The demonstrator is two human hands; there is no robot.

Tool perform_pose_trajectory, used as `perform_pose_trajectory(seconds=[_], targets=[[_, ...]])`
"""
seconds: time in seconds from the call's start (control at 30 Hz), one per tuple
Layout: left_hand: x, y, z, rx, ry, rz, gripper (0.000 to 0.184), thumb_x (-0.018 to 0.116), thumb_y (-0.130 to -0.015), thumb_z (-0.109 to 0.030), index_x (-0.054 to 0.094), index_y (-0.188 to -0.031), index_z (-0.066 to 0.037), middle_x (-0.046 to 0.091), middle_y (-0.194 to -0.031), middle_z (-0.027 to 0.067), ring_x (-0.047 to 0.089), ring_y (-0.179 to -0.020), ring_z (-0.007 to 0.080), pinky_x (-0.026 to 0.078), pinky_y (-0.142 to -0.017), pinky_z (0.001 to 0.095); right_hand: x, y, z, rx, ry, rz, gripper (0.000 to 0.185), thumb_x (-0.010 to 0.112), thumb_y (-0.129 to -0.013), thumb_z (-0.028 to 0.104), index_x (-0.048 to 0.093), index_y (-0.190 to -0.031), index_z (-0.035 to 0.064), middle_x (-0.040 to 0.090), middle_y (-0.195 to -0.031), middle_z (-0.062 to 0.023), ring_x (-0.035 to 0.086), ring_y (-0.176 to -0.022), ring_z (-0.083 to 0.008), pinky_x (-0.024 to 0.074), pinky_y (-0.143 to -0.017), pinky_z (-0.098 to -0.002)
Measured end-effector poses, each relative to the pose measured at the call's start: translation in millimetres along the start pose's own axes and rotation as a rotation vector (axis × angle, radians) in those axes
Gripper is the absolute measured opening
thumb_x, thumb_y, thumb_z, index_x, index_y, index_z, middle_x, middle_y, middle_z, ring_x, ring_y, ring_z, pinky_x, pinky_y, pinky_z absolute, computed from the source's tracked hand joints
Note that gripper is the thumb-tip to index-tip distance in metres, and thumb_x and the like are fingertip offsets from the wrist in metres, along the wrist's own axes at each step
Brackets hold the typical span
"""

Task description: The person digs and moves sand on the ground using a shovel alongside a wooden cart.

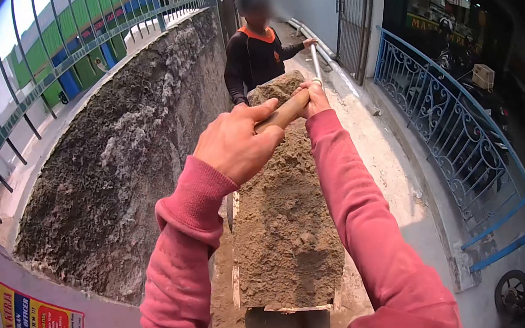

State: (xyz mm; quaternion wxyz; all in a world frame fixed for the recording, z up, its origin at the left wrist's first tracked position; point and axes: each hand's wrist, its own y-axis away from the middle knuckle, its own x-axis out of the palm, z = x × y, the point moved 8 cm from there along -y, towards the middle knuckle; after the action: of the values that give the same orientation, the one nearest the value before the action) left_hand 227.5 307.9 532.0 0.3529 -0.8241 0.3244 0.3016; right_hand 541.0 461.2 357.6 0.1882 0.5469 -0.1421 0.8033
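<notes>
A thick wooden handle (283,112) runs slantwise in front of me, held in both hands. My left hand (237,138) is closed around its lower left part. My right hand (316,97) grips it at the upper right. The tool's working end cannot be made out. Below and beyond my hands, damp brown sand (286,228) fills a long narrow wooden box (236,287), heaped higher towards its far end.
At the far end stands a person (253,57) in a dark top, one hand on a pale pole (316,62). A rough wall (110,146) borders the left side. Along the right run white pipes (335,61), a blue railing (454,128) and a parked motorcycle (516,292).
</notes>
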Motion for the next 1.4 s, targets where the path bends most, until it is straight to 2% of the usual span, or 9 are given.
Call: perform_pose_trajectory(seconds=[0.07, 0.13, 0.2, 0.27, 0.47, 0.6, 1.0, 1.2, 1.4], targets=[[71, 11, 86, -0.264, -0.137, 0.191, 0.078, 0.064, -0.073, -0.027, 0.042, -0.143, -0.001, 0.069, -0.082, 0.0196, 0.069, -0.076, 0.0221, 0.052, -0.073, 0.0338, -51, -11, -23, -0.023, 0.134, -0.108, 0.018, 0.058, -0.089, 0.014, 0.043, -0.089, 0.0058, 0.047, -0.066, -0.0049, 0.051, -0.055, -0.0178, 0.0508, -0.051, -0.0321], [198, 33, 209, -0.638, 0.125, 0.509, 0.057, 0.066, -0.073, -0.032, 0.062, -0.120, -0.001, 0.070, -0.088, 0.0218, 0.069, -0.084, 0.0307, 0.053, -0.078, 0.0399, -135, -25, -57, -0.011, 0.268, -0.210, 0.021, 0.059, -0.093, 0.020, 0.045, -0.088, 0.0054, 0.048, -0.067, -0.0059, 0.050, -0.054, -0.0174, 0.0520, -0.051, -0.0316], [258, 51, 274, -0.784, -0.046, 0.389, 0.045, 0.067, -0.074, -0.033, 0.069, -0.111, -0.008, 0.068, -0.108, 0.0199, 0.065, -0.104, 0.0358, 0.050, -0.093, 0.0443, -206, -13, -96, 0.109, 0.530, -0.421, 0.027, 0.064, -0.091, 0.027, 0.047, -0.090, 0.0054, 0.049, -0.068, -0.0053, 0.054, -0.055, -0.0183, 0.0552, -0.051, -0.0359], [291, 41, 299, -0.778, 0.014, 0.323, 0.043, 0.067, -0.075, -0.032, 0.069, -0.109, -0.005, 0.068, -0.106, 0.0215, 0.064, -0.105, 0.0381, 0.050, -0.092, 0.0464, -258, -6, -115, 0.156, 0.734, -0.568, 0.028, 0.065, -0.091, 0.027, 0.047, -0.092, 0.0049, 0.050, -0.070, -0.0062, 0.055, -0.054, -0.0187, 0.0556, -0.048, -0.0378], [305, 45, 300, -0.728, -0.043, 0.314, 0.037, 0.069, -0.076, -0.031, 0.070, -0.097, -0.002, 0.069, -0.093, 0.0251, 0.066, -0.092, 0.0421, 0.052, -0.087, 0.0486, -282, 2, -120, 0.222, 0.770, -0.657, 0.026, 0.067, -0.089, 0.024, 0.049, -0.092, 0.0057, 0.050, -0.065, -0.0043, 0.051, -0.047, -0.0159, 0.0494, -0.039, -0.0338], [323, 61, 309, -0.705, -0.099, 0.224, 0.036, 0.070, -0.076, -0.032, 0.066, -0.097, -0.003, 0.069, -0.088, 0.0232, 0.067, -0.088, 0.0411, 0.052, -0.081, 0.0506, -282, 8, -130, 0.179, 0.759, -0.685, 0.020, 0.064, -0.087, 0.010, 0.045, -0.094, 0.0091, 0.046, -0.061, -0.0020, 0.045, -0.042, -0.0136, 0.0423, -0.034, -0.0320], [260, 63, 297, -0.450, -0.069, -0.234, 0.034, 0.078, -0.068, -0.028, 0.056, -0.085, -0.008, 0.066, -0.078, 0.0102, 0.066, -0.075, 0.0354, 0.051, -0.069, 0.0489, -143, 39, -96, -0.110, 0.673, -0.492, 0.016, 0.060, -0.083, 0.013, 0.046, -0.085, 0.0061, 0.044, -0.060, -0.0029, 0.043, -0.043, -0.0135, 0.0412, -0.038, -0.0305], [236, 235, 244, -0.416, 0.049, -0.269, 0.026, 0.080, -0.061, -0.016, 0.059, -0.076, -0.010, 0.064, -0.074, 0.0092, 0.065, -0.072, 0.0312, 0.052, -0.063, 0.0427, -145, 197, -151, 0.091, 0.550, -0.463, 0.018, 0.055, -0.083, 0.024, 0.051, -0.081, 0.0062, 0.047, -0.056, -0.0055, 0.049, -0.044, -0.0205, 0.0458, -0.043, -0.0382], [214, 439, 200, -0.678, 0.019, -0.181, 0.028, 0.081, -0.058, -0.019, 0.057, -0.071, -0.011, 0.065, -0.073, 0.0093, 0.065, -0.071, 0.0325, 0.050, -0.063, 0.0460, -163, 317, -207, 0.176, 0.617, -0.547, 0.015, 0.056, -0.081, 0.020, 0.047, -0.077, 0.0096, 0.044, -0.055, -0.0035, 0.046, -0.045, -0.0180, 0.0429, -0.045, -0.0355]])
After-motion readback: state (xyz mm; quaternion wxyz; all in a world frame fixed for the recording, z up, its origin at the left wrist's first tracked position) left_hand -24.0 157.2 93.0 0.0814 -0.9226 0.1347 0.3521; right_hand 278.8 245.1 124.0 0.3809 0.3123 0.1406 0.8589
